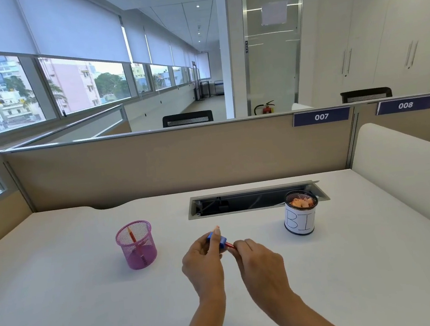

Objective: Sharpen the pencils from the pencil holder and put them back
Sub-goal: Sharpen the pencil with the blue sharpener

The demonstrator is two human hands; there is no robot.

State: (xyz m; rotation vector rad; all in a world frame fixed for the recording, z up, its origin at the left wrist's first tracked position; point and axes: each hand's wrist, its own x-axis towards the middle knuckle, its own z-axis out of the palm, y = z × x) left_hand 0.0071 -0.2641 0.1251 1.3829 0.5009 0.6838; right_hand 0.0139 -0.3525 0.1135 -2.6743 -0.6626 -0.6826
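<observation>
My left hand pinches a small blue sharpener above the white desk. A red pencil is pushed into the sharpener's right side, and my right hand grips its shaft; most of the pencil is hidden under the fingers. To the left stands a pink mesh pencil holder with one red pencil leaning inside it.
A black mesh cup wrapped in white paper with handwritten letters sits at the right, holding pencil shavings. Behind the hands an open cable tray is sunk into the desk. Beige partition walls close off the back and sides.
</observation>
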